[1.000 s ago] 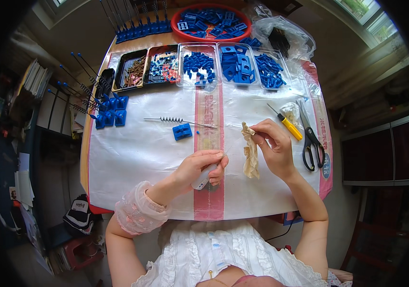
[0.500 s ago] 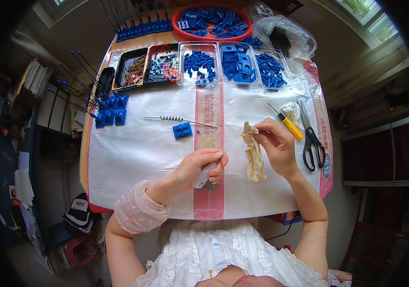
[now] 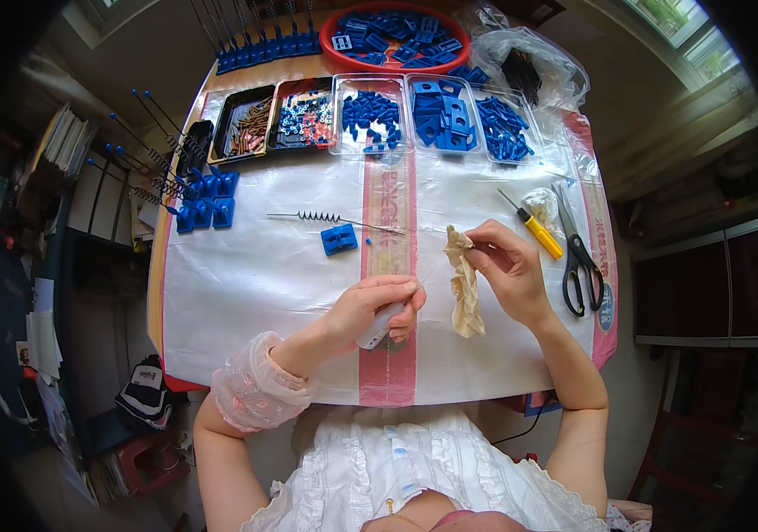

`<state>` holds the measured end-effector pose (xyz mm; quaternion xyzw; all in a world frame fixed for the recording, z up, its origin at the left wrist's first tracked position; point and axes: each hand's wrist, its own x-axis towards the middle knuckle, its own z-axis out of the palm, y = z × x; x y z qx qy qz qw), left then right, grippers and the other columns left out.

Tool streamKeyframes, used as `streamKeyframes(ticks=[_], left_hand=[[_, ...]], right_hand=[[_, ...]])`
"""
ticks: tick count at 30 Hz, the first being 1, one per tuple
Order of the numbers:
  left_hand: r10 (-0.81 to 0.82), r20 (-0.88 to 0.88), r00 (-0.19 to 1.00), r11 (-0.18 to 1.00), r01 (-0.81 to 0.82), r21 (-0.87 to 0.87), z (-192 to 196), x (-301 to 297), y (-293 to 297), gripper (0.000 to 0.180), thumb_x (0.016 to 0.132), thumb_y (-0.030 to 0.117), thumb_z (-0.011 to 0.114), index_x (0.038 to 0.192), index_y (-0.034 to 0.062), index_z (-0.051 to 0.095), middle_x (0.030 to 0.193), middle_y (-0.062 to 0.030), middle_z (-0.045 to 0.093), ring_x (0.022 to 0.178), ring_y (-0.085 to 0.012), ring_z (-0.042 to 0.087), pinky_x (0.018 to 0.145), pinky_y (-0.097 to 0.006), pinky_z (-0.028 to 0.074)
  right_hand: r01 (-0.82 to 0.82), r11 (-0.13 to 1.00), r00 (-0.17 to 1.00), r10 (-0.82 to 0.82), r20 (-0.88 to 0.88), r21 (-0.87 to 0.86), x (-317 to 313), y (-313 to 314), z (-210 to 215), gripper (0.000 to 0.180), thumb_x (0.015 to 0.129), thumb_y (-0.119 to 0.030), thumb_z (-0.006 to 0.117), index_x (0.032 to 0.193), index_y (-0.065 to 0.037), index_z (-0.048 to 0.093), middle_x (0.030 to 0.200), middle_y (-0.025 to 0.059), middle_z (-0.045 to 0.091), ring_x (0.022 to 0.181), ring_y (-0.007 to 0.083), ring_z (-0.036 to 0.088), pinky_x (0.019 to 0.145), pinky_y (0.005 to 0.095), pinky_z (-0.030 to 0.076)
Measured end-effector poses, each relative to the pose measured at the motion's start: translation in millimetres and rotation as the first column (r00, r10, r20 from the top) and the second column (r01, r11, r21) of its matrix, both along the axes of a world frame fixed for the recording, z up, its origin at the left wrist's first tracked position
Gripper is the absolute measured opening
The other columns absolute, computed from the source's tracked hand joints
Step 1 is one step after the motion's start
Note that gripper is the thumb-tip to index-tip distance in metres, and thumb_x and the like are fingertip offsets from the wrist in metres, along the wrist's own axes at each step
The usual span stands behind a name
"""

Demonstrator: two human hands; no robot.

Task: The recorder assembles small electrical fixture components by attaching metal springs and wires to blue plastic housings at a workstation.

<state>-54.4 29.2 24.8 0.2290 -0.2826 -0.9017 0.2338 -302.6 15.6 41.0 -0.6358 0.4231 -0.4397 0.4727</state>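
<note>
The crumpled beige cloth rag (image 3: 465, 282) hangs limp and wrinkly from the right hand (image 3: 505, 266), pinched tight at its top. At 9 o'clock from it, the left hand (image 3: 377, 310) is curled shut around a small white tube (image 3: 376, 326).

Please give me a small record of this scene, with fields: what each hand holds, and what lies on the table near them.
left hand: grip shut on a small white tube
right hand: pinches a beige rag at its top, the rest hanging
between hands: red stripe of the white sheet
ahead of left hand: blue block, spring rod
right of right hand: yellow screwdriver, black scissors
far edge: trays of blue parts
</note>
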Motion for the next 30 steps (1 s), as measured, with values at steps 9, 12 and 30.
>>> streamKeyframes(ticks=[9,12,30], left_hand=[[-0.027,0.000,1.000,1.000,0.027,-0.003,-1.1,-0.5,1.0,0.029,0.107,0.024,0.041,0.091,0.0036,0.054,0.063,-0.0007,0.045,0.059,-0.0128,0.044,0.061,-0.028,0.042],[-0.039,0.002,0.999,0.999,0.039,0.003,-1.3,0.0,1.2,0.029,0.107,0.024,0.041,0.090,0.0032,0.054,0.062,-0.0008,0.045,0.059,-0.0130,0.045,0.061,-0.028,0.042],[-0.063,0.025,0.998,0.998,0.063,-0.009,-2.3,-1.6,1.5,0.028,0.107,0.023,0.041,0.089,0.0043,0.052,0.063,0.0005,0.044,0.059,-0.0122,0.044,0.057,-0.027,0.039]], right_hand=[[-0.054,0.998,0.998,0.053,0.012,0.012,-3.8,-0.3,-4.8,0.018,0.092,0.010,0.059,0.109,0.005,0.062,0.101,0.0060,0.060,0.097,0.0125,0.062,0.085,0.0255,0.053],[-0.058,0.997,0.998,0.057,0.023,0.047,-1.7,0.6,-3.5,0.016,0.093,0.009,0.057,0.108,0.004,0.060,0.101,0.0052,0.059,0.098,0.0119,0.061,0.087,0.0255,0.051],[0.014,0.999,0.996,-0.009,-0.087,0.048,-3.4,5.4,-0.3,0.015,0.084,0.011,0.059,0.096,0.003,0.060,0.090,0.0018,0.062,0.085,0.0074,0.062,0.079,0.0233,0.052]])
